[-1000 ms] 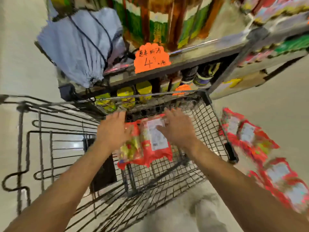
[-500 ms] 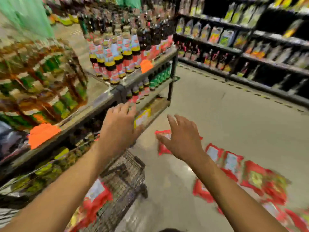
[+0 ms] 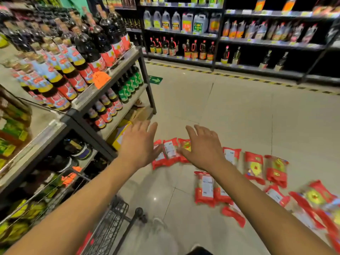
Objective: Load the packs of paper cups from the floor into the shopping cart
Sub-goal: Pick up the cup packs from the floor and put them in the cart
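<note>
Several red packs of paper cups lie scattered on the tiled floor; the nearest group [image 3: 170, 151] sits just beyond my fingers, another pack [image 3: 204, 186] lies below my right wrist, and more [image 3: 276, 170] spread to the right. My left hand [image 3: 138, 144] and my right hand [image 3: 203, 146] are both stretched forward above the floor packs, fingers spread, holding nothing. A corner of the black wire shopping cart [image 3: 110, 223] shows at the bottom left, under my left forearm, with a red pack [image 3: 86, 242] partly visible inside.
A grey shelf unit [image 3: 110, 74] full of dark sauce bottles stands on the left, close to the cart. Black shelves [image 3: 257, 43] with bottles and jugs line the far wall behind a yellow-black floor stripe. A yellow box [image 3: 119, 135] sits at the shelf's foot.
My hands let go of the packs inside the cart and swung right toward the floor packs. The view turned from the cart to the aisle; both hands are now empty.
</note>
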`<state>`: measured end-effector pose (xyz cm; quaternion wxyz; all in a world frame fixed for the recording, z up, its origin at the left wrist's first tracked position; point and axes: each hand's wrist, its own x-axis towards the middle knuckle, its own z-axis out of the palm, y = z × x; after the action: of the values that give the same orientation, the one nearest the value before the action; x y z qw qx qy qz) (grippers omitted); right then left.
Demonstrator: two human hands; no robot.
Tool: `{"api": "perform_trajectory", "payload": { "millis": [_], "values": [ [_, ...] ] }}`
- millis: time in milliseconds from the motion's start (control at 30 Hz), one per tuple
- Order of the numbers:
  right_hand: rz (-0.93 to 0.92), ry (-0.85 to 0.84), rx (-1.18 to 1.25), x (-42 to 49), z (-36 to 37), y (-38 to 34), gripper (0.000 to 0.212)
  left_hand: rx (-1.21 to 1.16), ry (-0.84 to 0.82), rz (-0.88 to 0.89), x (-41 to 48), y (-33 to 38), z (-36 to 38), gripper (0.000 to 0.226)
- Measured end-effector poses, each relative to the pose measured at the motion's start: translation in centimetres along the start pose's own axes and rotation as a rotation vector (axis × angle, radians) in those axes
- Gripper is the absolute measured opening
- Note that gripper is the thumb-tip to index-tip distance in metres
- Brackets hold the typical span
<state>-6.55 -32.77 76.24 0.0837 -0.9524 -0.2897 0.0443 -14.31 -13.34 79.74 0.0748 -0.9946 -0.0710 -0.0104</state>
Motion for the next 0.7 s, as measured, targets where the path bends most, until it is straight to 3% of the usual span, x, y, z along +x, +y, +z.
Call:
{"api": "perform_trajectory", "payload": {
  "millis": [300, 533, 700],
  "values": [
    [-0.007, -0.164, -0.004, 12.5, 5.3, 0.1, 0.079, -0.107, -0.066, -0.073, 8.7, -5.1, 8.9, 0.073],
    [0.073, -0.357, 0.047, 26.0, 14.4, 0.5, 0.080, -0.208, -0.346, -0.218, 18.5, -11.1, 22.5, 0.064],
    [0.048, -0.493, 0.064, 34.7, 26.4, 1.8, 0.086, -0.248, -0.518, -0.321, 24.7, -13.6, 35.0, 0.074]
  ]
}}
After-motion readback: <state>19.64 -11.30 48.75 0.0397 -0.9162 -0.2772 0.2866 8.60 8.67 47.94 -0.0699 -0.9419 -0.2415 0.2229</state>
